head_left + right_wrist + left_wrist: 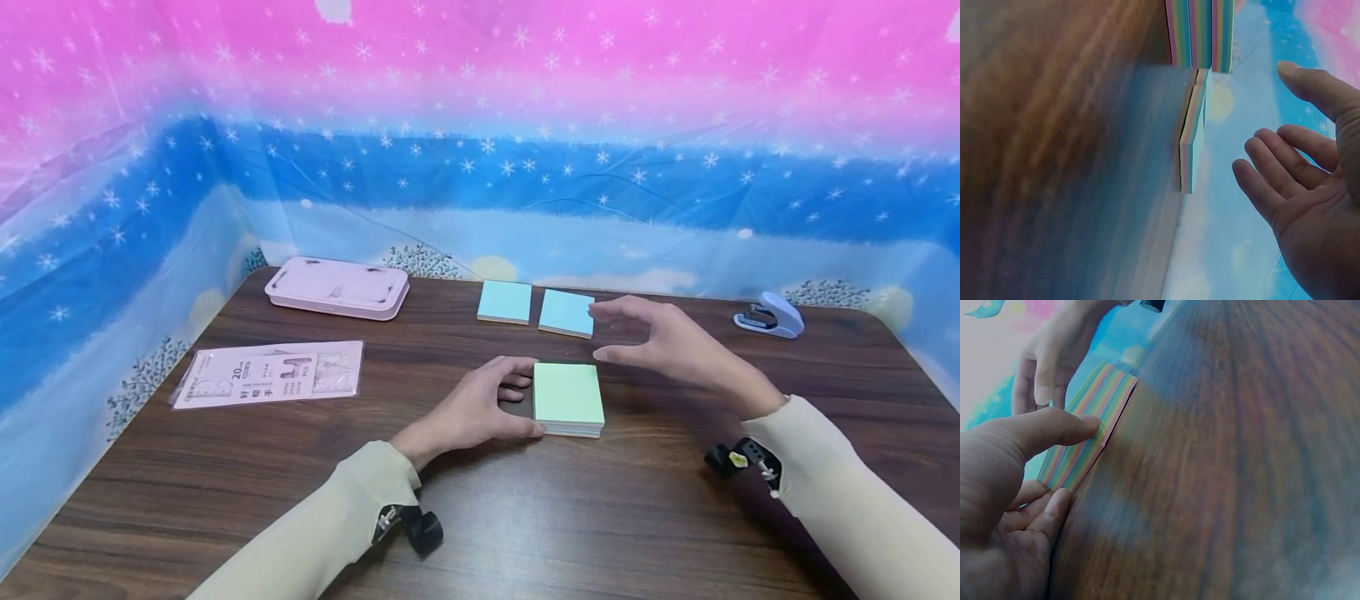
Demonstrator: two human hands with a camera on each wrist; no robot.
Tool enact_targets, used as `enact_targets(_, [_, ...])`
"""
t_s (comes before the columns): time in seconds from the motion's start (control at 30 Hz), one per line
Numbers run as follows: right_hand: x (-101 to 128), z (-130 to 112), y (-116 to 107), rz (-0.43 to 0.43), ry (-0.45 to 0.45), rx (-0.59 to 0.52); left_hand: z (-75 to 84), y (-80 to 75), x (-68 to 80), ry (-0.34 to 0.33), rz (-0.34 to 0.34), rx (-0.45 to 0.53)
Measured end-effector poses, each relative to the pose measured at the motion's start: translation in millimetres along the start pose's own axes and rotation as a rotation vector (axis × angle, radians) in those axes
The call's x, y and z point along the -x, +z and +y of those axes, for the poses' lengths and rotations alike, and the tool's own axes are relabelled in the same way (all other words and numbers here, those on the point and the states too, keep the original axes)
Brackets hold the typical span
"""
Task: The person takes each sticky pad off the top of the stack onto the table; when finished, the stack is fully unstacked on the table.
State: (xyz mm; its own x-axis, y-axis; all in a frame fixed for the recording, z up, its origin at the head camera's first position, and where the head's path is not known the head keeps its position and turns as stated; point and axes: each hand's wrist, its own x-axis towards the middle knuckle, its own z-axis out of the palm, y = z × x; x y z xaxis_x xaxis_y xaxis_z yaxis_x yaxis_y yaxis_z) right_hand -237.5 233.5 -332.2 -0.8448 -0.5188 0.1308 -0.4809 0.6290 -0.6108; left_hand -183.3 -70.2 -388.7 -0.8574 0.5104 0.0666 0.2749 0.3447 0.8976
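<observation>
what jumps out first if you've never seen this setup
The pink and blue starry backdrop walls in the wooden table. At the table's middle, the left hand holds a green note pad by its left edge, while the right hand hovers open above it. Two blue pads lie just behind.

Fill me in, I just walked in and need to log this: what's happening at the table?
A person sits at a wooden table. The left hand grips the left edge of a green-topped sticky-note pad, thumb against its striped side. The right hand hovers open above and behind it, holding nothing. Two blue pads lie behind, a stapler far right, a pink case and a packet left.
</observation>
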Motion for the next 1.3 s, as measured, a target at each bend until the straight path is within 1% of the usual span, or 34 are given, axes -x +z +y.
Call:
enact_targets(0.2, [10.8,-7.2,3.3,-0.027,-0.032,0.002,-0.9,-0.1,-0.6,0.0,0.0,-0.004])
enact_targets(0.4, [17.4,-7.2,9.8,-0.05,-0.055,0.007,-1.5,0.2,-0.9,-0.001,0.004,-0.005])
enact_targets(0.63, [27.4,-4.4,16.6,-0.084,-0.021,-0.001,-0.8,0.6,-1.7,-0.007,0.0,-0.008])
enact_targets(0.8, [32.1,-2.5,19.1,-0.112,-0.016,-0.008,-0.3,1.1,-1.9,0.005,-0.001,-0.003])
enact_targets(1.0, [34.4,-0.8,22.0,-0.137,-0.009,-0.051,-0.7,0.8,-2.0,0.006,-0.003,-0.004])
enact_targets(1.13, [35.1,0.0,24.5,-0.143,-0.005,-0.065,-1.1,0.8,-1.3,-0.003,-0.004,-0.005])
enact_targets(1.3, [35.7,-0.5,24.7,-0.133,-0.013,-0.038,-0.7,0.8,-1.1,0.005,0.0,-0.007])
